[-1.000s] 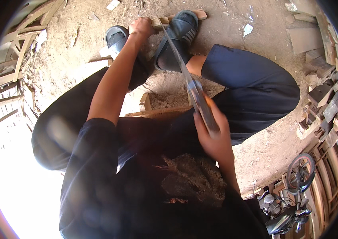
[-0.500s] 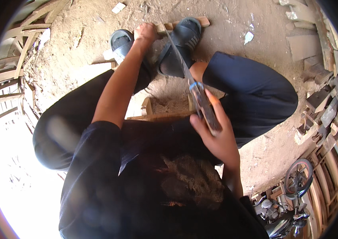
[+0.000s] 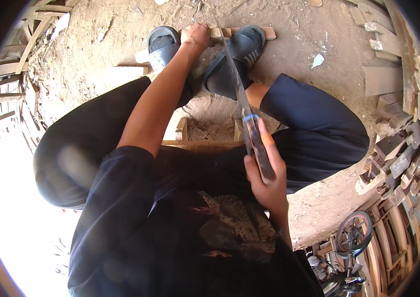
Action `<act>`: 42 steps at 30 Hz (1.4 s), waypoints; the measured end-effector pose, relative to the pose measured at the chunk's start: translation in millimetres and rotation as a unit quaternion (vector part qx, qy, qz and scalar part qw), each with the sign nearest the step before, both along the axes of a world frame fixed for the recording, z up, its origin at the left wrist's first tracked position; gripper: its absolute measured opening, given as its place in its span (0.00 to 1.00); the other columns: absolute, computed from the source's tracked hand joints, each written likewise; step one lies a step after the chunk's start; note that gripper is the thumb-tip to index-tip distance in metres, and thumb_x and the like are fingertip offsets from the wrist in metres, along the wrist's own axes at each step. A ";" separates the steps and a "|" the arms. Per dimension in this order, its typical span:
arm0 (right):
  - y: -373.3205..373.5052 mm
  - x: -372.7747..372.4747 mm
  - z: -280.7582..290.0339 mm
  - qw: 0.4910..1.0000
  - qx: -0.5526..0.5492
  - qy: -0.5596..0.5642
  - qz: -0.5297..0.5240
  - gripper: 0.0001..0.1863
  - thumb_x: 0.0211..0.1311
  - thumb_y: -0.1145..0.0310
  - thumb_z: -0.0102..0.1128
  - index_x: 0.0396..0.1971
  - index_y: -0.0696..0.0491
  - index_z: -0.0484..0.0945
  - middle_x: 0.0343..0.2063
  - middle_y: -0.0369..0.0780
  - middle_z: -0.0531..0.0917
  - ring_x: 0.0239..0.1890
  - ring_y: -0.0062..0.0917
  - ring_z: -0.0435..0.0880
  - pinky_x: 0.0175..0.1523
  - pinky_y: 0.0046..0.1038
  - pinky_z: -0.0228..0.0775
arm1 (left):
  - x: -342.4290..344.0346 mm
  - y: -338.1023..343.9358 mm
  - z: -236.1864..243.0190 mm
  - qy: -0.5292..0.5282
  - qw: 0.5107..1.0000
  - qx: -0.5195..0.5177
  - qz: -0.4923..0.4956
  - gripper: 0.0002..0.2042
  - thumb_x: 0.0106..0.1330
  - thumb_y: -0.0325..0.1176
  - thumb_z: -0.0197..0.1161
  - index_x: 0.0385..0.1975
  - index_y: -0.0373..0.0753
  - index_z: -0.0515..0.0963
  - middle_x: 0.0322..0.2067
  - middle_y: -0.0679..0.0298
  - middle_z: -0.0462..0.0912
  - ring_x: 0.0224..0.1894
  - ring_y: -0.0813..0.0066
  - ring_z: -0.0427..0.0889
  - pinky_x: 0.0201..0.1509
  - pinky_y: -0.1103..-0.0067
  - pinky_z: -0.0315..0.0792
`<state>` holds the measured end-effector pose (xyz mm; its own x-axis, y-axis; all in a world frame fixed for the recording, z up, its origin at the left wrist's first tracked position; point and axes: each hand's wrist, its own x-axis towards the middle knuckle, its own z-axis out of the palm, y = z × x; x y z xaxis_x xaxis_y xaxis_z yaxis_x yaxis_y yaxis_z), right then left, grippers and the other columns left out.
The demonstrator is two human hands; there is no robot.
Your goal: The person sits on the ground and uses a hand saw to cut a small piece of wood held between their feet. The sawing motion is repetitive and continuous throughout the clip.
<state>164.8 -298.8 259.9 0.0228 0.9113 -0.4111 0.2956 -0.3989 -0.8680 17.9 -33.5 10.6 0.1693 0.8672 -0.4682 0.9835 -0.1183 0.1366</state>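
My right hand [image 3: 268, 173] is wrapped round the dark handle of a hand saw [image 3: 238, 84], which has a blue band where the blade begins. The long blade points away from me, its far end lying across a narrow wooden strip [image 3: 216, 33] low by the ground. At the strip's left part my left hand [image 3: 196, 34] is closed over it, just left of the blade. The right sandal [image 3: 249, 42] presses on the strip to the right of the blade. Beside my left hand is the left sandal [image 3: 163, 44].
I sit on a low wooden stool [image 3: 205, 144] between my bent legs. Pieces of scrap wood [image 3: 398, 148] are piled along the right, with a motorcycle [image 3: 353, 237] at the lower right. Wooden frames [image 3: 9, 74] stand at the left. A pale scrap [image 3: 318, 60] lies on the dirt floor.
My right hand has drawn the saw back toward me, so its handle sits lower. My left hand still holds the strip. The whole view has shifted slightly.
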 end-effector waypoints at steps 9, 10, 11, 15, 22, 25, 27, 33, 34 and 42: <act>11.1 3.2 19.9 0.998 -0.045 -0.032 -0.003 0.35 0.57 0.79 0.52 0.67 0.56 0.54 0.47 0.50 0.79 0.45 0.28 0.81 0.49 0.24 0.69 | 2.0 0.8 -2.9 -0.007 1.000 0.001 -0.005 0.23 0.48 0.50 0.73 0.41 0.43 0.81 0.42 0.58 0.83 0.47 0.62 0.82 0.49 0.69 0.76; 15.3 2.1 24.7 0.996 -0.082 -0.025 -0.014 0.35 0.58 0.78 0.53 0.66 0.57 0.54 0.47 0.50 0.79 0.46 0.30 0.81 0.50 0.25 0.69 | 0.6 0.7 -4.5 -0.005 1.000 -0.003 -0.006 0.23 0.48 0.49 0.72 0.41 0.43 0.81 0.42 0.58 0.83 0.47 0.62 0.82 0.49 0.68 0.76; 20.0 1.3 29.1 0.993 -0.116 -0.019 -0.025 0.34 0.58 0.78 0.53 0.66 0.58 0.55 0.46 0.50 0.79 0.47 0.31 0.82 0.50 0.26 0.69 | -1.1 1.1 -6.0 -0.003 1.000 -0.006 -0.007 0.23 0.48 0.49 0.72 0.41 0.43 0.80 0.42 0.58 0.83 0.47 0.62 0.82 0.49 0.68 0.76; -15.2 16.4 39.8 0.997 -0.027 -0.069 0.029 0.31 0.58 0.79 0.54 0.63 0.60 0.59 0.46 0.49 0.80 0.47 0.32 0.82 0.52 0.27 0.69 | 1.1 -0.1 1.8 -0.005 1.000 0.003 0.001 0.23 0.48 0.49 0.72 0.41 0.43 0.80 0.43 0.58 0.83 0.48 0.61 0.82 0.49 0.68 0.76; 22.3 1.0 38.6 0.987 -0.159 0.003 -0.023 0.27 0.61 0.74 0.56 0.60 0.63 0.62 0.42 0.49 0.81 0.41 0.26 0.82 0.46 0.25 0.70 | -1.1 0.0 -3.9 -0.006 1.000 -0.013 0.001 0.26 0.47 0.53 0.72 0.42 0.43 0.80 0.43 0.58 0.82 0.48 0.60 0.81 0.50 0.68 0.76; -6.5 7.2 50.8 0.998 -0.001 -0.056 0.025 0.29 0.62 0.72 0.56 0.61 0.65 0.60 0.41 0.49 0.81 0.37 0.27 0.83 0.43 0.25 0.71 | -1.0 1.9 -6.2 -0.001 1.000 -0.012 -0.003 0.31 0.46 0.61 0.69 0.42 0.41 0.81 0.43 0.56 0.82 0.48 0.60 0.81 0.51 0.68 0.75; -3.9 5.6 40.6 0.998 -0.025 -0.059 0.014 0.28 0.62 0.73 0.55 0.60 0.65 0.61 0.44 0.50 0.80 0.42 0.30 0.82 0.47 0.26 0.70 | 7.3 3.9 -0.1 0.002 1.000 -0.010 0.003 0.28 0.46 0.54 0.72 0.43 0.43 0.80 0.44 0.59 0.82 0.49 0.61 0.81 0.50 0.68 0.76; 17.5 5.5 35.3 0.997 -0.077 -0.009 -0.010 0.26 0.63 0.74 0.53 0.59 0.66 0.62 0.50 0.53 0.76 0.56 0.37 0.76 0.59 0.28 0.64 | 3.3 3.6 -4.6 0.000 1.000 -0.014 -0.003 0.27 0.46 0.53 0.73 0.43 0.43 0.80 0.44 0.59 0.82 0.48 0.62 0.81 0.49 0.69 0.76; 1.6 9.6 40.7 1.000 -0.006 -0.020 0.013 0.25 0.62 0.74 0.53 0.59 0.66 0.63 0.50 0.53 0.77 0.55 0.37 0.77 0.58 0.28 0.66 | 1.7 2.3 -4.0 0.006 1.000 -0.004 -0.010 0.27 0.46 0.53 0.73 0.43 0.43 0.80 0.43 0.59 0.82 0.48 0.62 0.81 0.49 0.69 0.76; 16.1 3.6 24.2 0.996 -0.084 -0.009 -0.021 0.25 0.63 0.72 0.53 0.59 0.63 0.63 0.45 0.53 0.79 0.50 0.34 0.80 0.52 0.26 0.68 | -0.7 6.4 -4.5 -0.001 1.000 -0.005 -0.022 0.31 0.46 0.61 0.68 0.42 0.42 0.80 0.43 0.55 0.82 0.47 0.60 0.82 0.49 0.68 0.76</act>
